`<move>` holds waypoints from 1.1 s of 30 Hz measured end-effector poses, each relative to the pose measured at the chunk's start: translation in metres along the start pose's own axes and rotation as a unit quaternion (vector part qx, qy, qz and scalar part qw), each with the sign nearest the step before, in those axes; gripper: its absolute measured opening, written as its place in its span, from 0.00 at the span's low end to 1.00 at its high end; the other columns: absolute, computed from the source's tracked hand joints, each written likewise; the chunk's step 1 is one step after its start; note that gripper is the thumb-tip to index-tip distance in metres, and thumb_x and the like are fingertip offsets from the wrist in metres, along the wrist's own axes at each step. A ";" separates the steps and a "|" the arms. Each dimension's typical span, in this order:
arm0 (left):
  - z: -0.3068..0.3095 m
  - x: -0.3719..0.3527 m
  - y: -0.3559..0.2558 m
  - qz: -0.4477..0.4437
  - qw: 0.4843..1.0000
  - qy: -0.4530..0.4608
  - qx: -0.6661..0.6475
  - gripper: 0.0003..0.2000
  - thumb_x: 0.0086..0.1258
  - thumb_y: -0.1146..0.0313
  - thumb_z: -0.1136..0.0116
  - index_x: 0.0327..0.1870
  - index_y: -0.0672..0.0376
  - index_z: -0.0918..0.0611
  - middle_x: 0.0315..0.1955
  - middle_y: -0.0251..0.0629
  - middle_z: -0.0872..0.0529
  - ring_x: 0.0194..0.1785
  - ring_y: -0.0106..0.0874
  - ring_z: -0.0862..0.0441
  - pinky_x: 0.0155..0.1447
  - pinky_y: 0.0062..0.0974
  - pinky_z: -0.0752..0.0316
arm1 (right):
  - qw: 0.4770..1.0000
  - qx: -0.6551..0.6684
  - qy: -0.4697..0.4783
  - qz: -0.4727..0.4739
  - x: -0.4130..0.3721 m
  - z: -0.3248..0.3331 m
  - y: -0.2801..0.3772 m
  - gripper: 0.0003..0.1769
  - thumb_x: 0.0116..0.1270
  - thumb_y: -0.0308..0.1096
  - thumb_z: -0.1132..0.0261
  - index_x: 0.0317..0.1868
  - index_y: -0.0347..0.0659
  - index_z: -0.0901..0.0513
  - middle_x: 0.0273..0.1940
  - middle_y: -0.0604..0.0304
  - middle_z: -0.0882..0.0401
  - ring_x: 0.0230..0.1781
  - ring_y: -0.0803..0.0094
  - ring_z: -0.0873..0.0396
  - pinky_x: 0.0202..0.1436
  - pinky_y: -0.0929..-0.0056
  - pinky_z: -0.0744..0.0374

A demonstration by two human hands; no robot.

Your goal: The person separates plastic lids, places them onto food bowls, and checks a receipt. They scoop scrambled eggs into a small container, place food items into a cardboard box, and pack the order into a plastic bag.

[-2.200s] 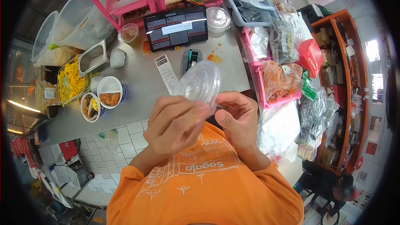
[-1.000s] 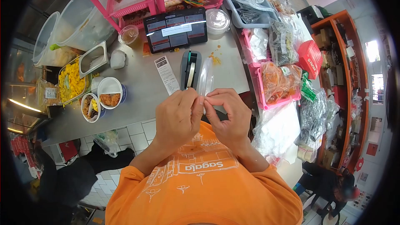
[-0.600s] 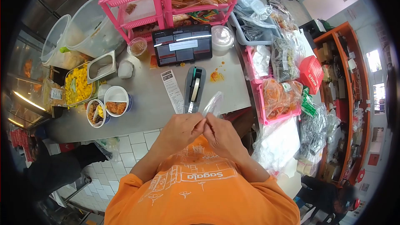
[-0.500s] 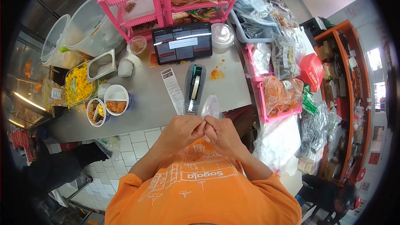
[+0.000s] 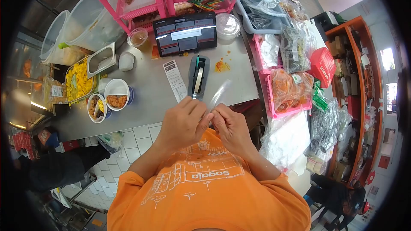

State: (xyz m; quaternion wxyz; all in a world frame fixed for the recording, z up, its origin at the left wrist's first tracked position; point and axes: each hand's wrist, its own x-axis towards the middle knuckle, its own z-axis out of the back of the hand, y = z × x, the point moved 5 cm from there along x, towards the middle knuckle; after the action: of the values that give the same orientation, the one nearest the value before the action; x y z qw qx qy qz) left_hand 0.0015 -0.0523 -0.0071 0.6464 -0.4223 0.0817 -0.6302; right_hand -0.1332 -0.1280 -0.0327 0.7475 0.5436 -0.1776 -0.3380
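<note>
My left hand [image 5: 185,119] and my right hand [image 5: 231,127] meet in front of my chest, fingers curled and thumbs almost touching. Between them is a small clear plastic bag [image 5: 220,93], pinched at its near end, its far part sticking out over the table edge. What the fingertips grip is partly hidden. Just beyond my left hand stands a tape dispenser [image 5: 198,77] with a roll of tape. Beside it lies a printed paper receipt [image 5: 174,79].
Left on the metal table [image 5: 147,90] stand two paper bowls of food [image 5: 118,93] and a tray of yellow food [image 5: 79,81]. A tablet [image 5: 186,34] leans before pink racks [image 5: 128,15]. Pink baskets [image 5: 289,112] stand right. A dark-clothed person [image 5: 64,167] is at lower left.
My hands have moved slightly forward and up, and my left fingers have shifted toward the tape dispenser. The clear plastic now tilts to the right and looks narrower.
</note>
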 end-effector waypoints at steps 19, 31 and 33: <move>-0.037 -0.056 0.022 0.174 0.961 0.212 0.022 0.09 0.68 0.62 0.44 0.33 0.58 0.19 0.22 0.45 0.17 0.28 0.49 0.16 0.34 0.45 0.22 | 0.986 0.041 0.145 -0.067 -0.024 -0.039 -0.055 0.09 0.76 0.29 0.44 0.37 0.34 0.22 0.22 0.60 0.24 0.22 0.78 0.27 0.29 0.75 0.27; -0.068 -0.066 0.068 0.316 0.934 -0.014 -0.168 0.20 0.60 0.69 0.29 0.51 0.61 0.24 0.48 0.45 0.23 0.54 0.46 0.23 0.57 0.39 0.25 | 0.983 0.109 0.006 -0.146 0.020 -0.009 -0.086 0.21 0.76 0.38 0.36 0.59 0.33 0.30 0.44 0.52 0.21 0.39 0.73 0.18 0.39 0.75 0.18; -0.073 -0.067 0.073 0.251 0.966 -0.061 -0.021 0.26 0.56 0.71 0.26 0.56 0.60 0.25 0.49 0.45 0.23 0.56 0.48 0.25 0.60 0.41 0.26 | 0.986 -0.142 0.030 -0.086 0.055 0.022 -0.118 0.33 0.70 0.39 0.29 0.66 0.32 0.35 0.50 0.49 0.23 0.47 0.66 0.19 0.48 0.69 0.17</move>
State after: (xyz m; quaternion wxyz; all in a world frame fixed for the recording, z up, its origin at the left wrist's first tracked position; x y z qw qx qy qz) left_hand -0.0040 -0.0367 -0.1287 0.7787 -0.4393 0.1594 -0.4187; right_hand -0.1456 -0.2030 -0.1408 0.7899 0.4554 -0.0578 -0.4066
